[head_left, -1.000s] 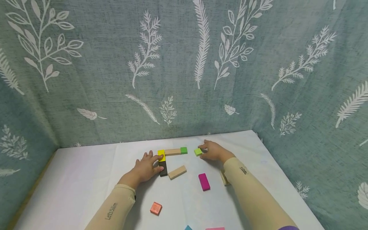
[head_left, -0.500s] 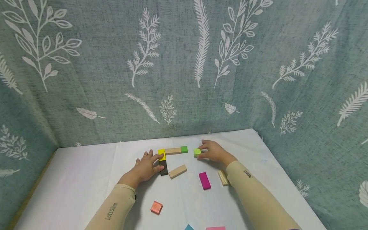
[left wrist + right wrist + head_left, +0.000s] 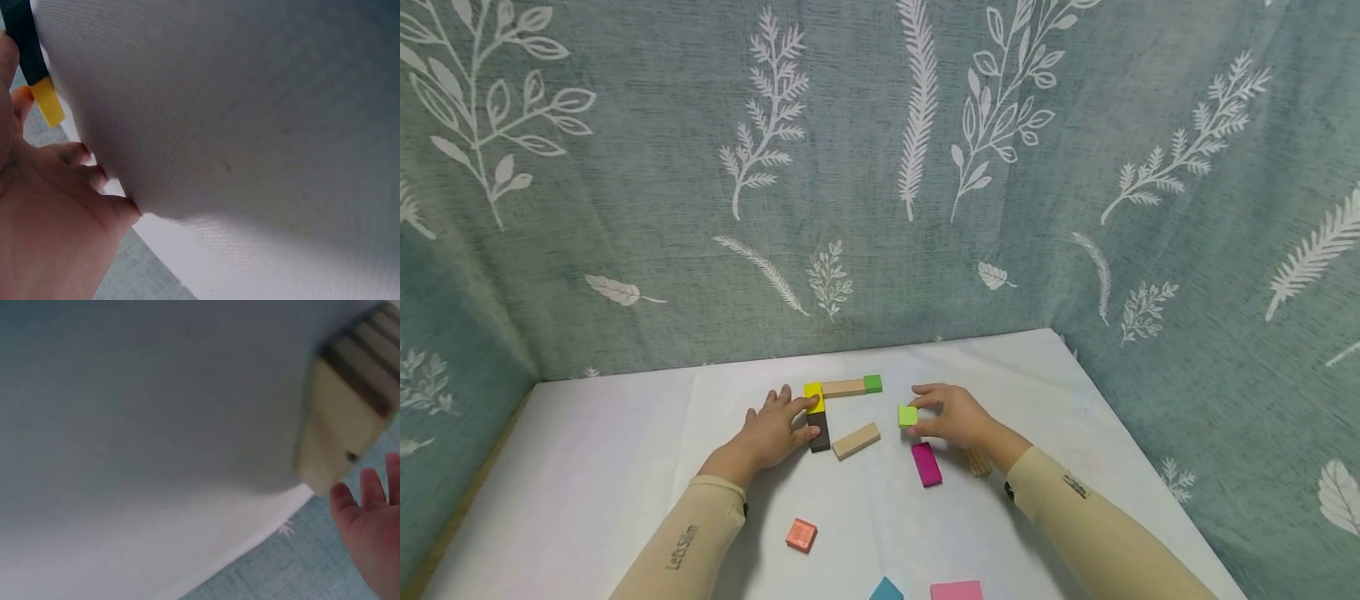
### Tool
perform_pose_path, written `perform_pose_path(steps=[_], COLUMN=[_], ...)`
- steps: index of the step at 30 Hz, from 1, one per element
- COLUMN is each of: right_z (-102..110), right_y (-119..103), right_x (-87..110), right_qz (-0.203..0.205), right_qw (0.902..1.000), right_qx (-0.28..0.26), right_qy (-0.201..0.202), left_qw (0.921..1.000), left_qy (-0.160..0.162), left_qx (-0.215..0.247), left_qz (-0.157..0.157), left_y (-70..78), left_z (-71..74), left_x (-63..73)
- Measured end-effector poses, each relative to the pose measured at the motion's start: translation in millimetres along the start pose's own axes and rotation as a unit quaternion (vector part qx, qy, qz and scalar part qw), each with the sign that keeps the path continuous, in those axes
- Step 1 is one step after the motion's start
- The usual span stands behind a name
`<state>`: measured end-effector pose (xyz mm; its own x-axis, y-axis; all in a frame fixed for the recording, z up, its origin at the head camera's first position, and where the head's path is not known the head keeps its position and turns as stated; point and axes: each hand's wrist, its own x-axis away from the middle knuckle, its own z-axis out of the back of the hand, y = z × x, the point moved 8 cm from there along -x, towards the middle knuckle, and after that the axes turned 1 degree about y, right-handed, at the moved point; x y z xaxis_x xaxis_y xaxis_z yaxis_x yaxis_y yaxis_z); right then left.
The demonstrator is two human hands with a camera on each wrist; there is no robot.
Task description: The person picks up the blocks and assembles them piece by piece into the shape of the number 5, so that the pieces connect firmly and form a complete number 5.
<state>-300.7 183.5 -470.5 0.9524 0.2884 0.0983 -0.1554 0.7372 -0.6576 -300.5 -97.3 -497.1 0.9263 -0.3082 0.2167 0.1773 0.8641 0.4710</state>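
My left hand [image 3: 772,432] rests beside two blocks set end to end, its index fingertip on the yellow block [image 3: 814,392] and its thumb on the black block [image 3: 818,432]. Both also show in the left wrist view, the black one [image 3: 24,40] above the yellow one [image 3: 48,103]. My right hand [image 3: 957,415] pinches a light green block [image 3: 907,416] between thumb and fingers. A plain wooden block [image 3: 846,388] runs right from the yellow one, with a green block [image 3: 872,383] at its far end.
Around the hands lie a loose wooden block [image 3: 856,441], a magenta block [image 3: 927,464] and a grooved wooden block [image 3: 977,462] partly behind the right wrist. Nearer are orange [image 3: 801,535], blue [image 3: 887,590] and pink [image 3: 957,591] blocks. A patterned curtain [image 3: 865,275] borders the white table.
The right hand has drawn the light green block nearer to me and slightly left, away from the green block. The left hand has stayed on the yellow and black blocks.
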Motion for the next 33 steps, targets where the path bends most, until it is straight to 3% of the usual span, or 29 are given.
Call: perform_pose_path(steps=[10,20,27,33], right_z=[-11.4,-23.2,-27.2,-28.4], right_y=[4.8,-14.2,-24.1,-27.2], right_x=[-4.6,-8.7,-8.0,-6.8], right_qz=[-0.014,0.004,0.036,0.038], right_qw=[0.9997,0.9961,0.9835,0.977], right_qx=[-0.001,0.087,0.177,0.209], right_qy=[-0.019,-0.008,0.012,0.021], left_qw=[1.0,1.0,1.0,1.0], left_qy=[0.005,0.008,0.007,0.004], left_qx=[-0.004,0.001,-0.003,-0.002], left_qz=[-0.007,0.0,-0.003,0.0], left_y=[-3.5,-4.7,-3.4,-4.7], left_z=[-0.7,-2.2,-2.8,-3.2], left_x=[-3.7,-2.7,-3.9,-2.7])
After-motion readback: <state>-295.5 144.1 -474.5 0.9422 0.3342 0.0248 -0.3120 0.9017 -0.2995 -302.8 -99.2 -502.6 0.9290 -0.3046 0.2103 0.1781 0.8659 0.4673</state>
